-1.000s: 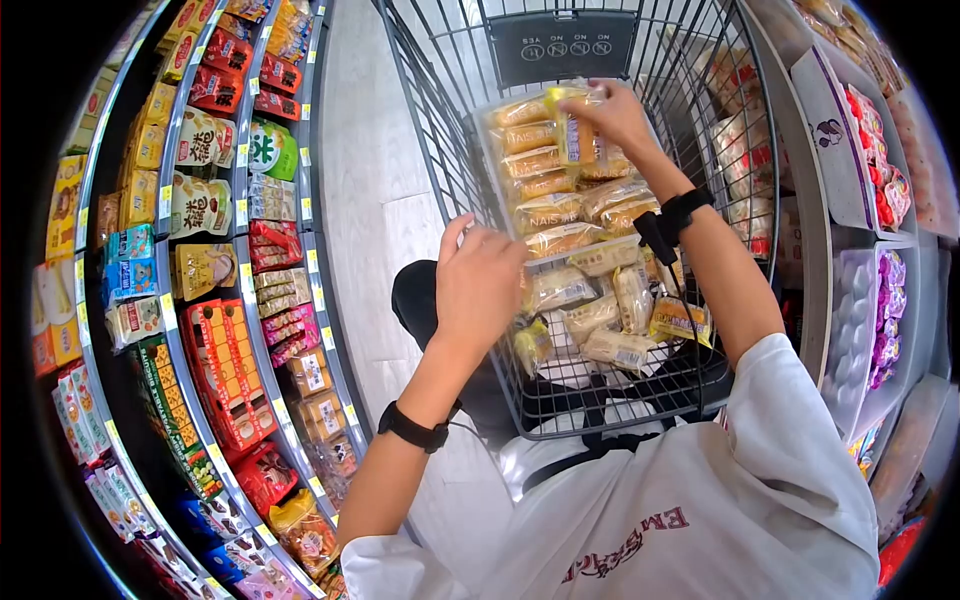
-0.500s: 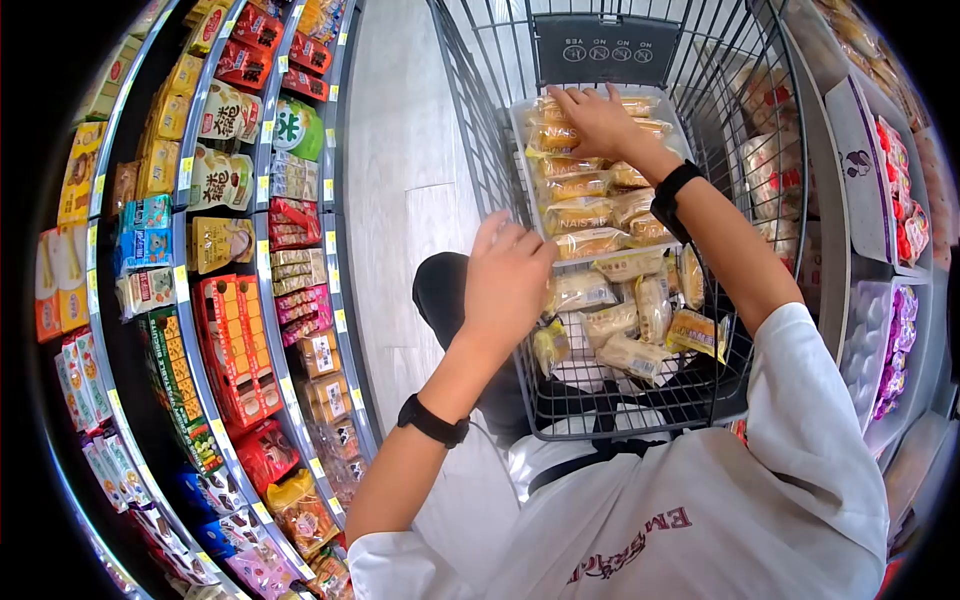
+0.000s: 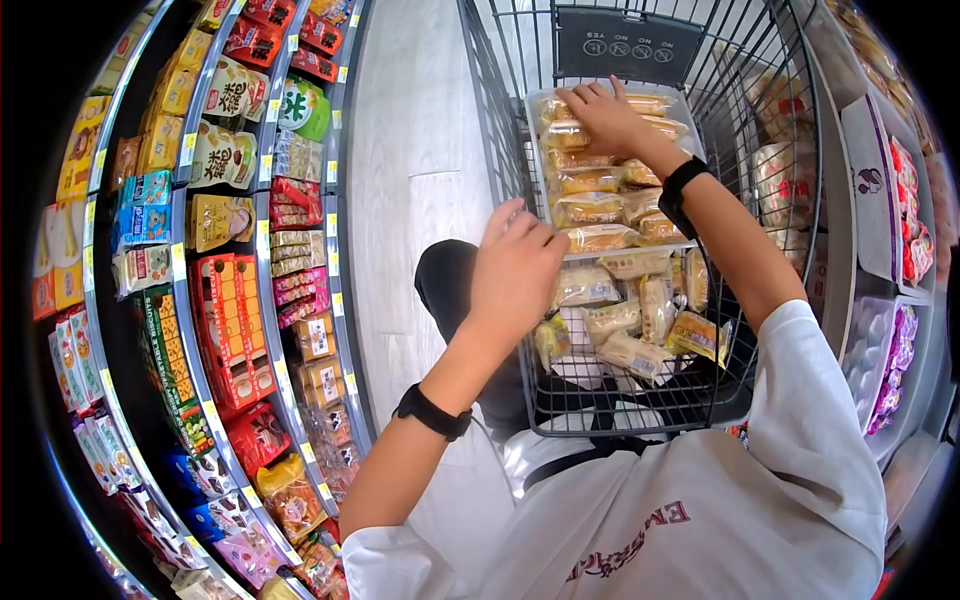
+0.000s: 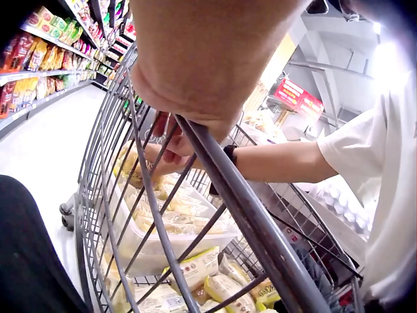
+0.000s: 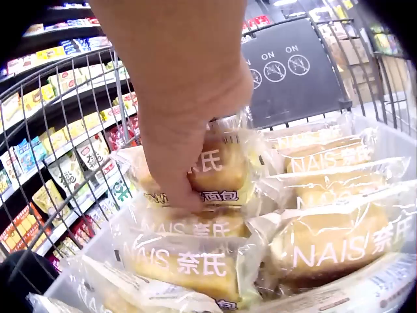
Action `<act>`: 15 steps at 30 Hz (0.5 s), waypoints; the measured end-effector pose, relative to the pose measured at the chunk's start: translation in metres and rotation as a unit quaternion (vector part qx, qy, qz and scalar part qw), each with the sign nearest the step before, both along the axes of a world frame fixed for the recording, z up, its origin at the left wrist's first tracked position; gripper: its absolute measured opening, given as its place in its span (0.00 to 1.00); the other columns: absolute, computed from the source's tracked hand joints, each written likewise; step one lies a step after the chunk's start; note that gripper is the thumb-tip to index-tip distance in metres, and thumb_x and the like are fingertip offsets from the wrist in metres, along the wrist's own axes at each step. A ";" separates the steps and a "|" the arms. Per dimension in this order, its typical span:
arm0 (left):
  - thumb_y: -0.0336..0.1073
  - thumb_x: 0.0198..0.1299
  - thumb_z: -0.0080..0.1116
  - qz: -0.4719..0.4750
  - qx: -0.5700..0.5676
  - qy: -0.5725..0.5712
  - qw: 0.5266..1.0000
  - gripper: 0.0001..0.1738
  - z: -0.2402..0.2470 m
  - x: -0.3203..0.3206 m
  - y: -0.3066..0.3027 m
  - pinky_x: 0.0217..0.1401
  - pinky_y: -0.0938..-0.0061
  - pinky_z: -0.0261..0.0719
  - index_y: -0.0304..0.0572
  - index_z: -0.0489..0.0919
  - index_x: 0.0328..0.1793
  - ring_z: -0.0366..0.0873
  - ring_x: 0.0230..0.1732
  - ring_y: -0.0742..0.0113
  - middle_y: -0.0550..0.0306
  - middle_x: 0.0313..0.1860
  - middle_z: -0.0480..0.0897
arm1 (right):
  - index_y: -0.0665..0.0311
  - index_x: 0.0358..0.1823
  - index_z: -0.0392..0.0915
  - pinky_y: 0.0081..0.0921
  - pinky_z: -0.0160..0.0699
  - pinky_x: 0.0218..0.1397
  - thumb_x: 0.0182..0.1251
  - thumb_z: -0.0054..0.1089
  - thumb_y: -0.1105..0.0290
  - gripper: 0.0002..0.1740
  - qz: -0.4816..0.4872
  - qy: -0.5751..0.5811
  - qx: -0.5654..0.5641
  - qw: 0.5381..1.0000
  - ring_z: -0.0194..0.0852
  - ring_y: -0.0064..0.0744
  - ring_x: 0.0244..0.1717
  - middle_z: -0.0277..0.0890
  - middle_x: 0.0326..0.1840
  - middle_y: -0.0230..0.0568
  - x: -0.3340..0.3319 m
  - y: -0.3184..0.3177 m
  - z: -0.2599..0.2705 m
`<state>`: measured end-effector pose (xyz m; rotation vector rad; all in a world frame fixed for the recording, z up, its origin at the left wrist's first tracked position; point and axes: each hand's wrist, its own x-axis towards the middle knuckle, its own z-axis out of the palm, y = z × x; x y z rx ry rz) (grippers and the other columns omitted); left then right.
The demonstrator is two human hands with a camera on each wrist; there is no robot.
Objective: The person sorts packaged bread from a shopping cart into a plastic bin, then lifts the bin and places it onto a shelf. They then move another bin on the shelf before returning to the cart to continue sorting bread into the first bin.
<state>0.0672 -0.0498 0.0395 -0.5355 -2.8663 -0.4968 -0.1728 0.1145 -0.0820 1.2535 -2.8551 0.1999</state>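
My right hand (image 3: 605,122) reaches into a clear plastic bin (image 4: 156,253) inside the shopping cart. In the right wrist view its thumb lies on the near side of a wrapped bread roll (image 5: 225,166), and the other fingers pass over the far side, partly hidden. Rows of similar wrapped bread (image 3: 590,210) fill the bin. Over the cart's near left corner, my left hand (image 3: 518,262) rests on the dark rim (image 4: 251,212) with relaxed, slightly bent fingers and holds nothing. Its fingertips are out of the left wrist view.
Several loose wrapped breads (image 3: 640,325) lie on the cart floor in front of the bin. Snack shelves (image 3: 225,250) line the aisle at left. At right stand display boxes (image 3: 870,190) of packaged goods. A dark panel (image 5: 296,72) closes the cart's far end.
A second ago my right hand held a yellow-topped bread packet above the bin; now it is down among the rows at the far left part. The left hand stays near the rim.
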 end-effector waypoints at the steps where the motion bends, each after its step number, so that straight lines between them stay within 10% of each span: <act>1: 0.23 0.46 0.59 -0.001 -0.003 -0.003 1.000 0.09 0.000 0.000 0.000 0.75 0.60 0.63 0.46 0.83 0.33 0.79 0.45 0.64 0.63 0.33 0.83 | 0.52 0.78 0.55 0.73 0.45 0.77 0.43 0.82 0.61 0.59 -0.006 -0.055 0.039 0.998 0.59 0.49 0.76 0.67 0.70 0.44 -0.006 -0.002 0.007; 6: 0.24 0.46 0.59 0.001 -0.002 -0.003 1.000 0.09 0.000 0.000 0.000 0.75 0.60 0.63 0.46 0.83 0.32 0.79 0.45 0.64 0.63 0.33 0.83 | 0.50 0.78 0.55 0.77 0.47 0.74 0.41 0.83 0.62 0.61 -0.026 -0.197 0.154 0.968 0.61 0.51 0.74 0.68 0.70 0.44 -0.020 -0.007 0.043; 15: 0.25 0.47 0.60 0.005 -0.018 0.008 1.000 0.06 0.001 -0.001 0.001 0.74 0.60 0.64 0.46 0.83 0.30 0.80 0.44 0.64 0.63 0.31 0.84 | 0.49 0.82 0.48 0.72 0.44 0.78 0.35 0.88 0.61 0.71 -0.005 -0.079 0.089 0.993 0.55 0.52 0.78 0.61 0.77 0.43 -0.014 -0.005 0.014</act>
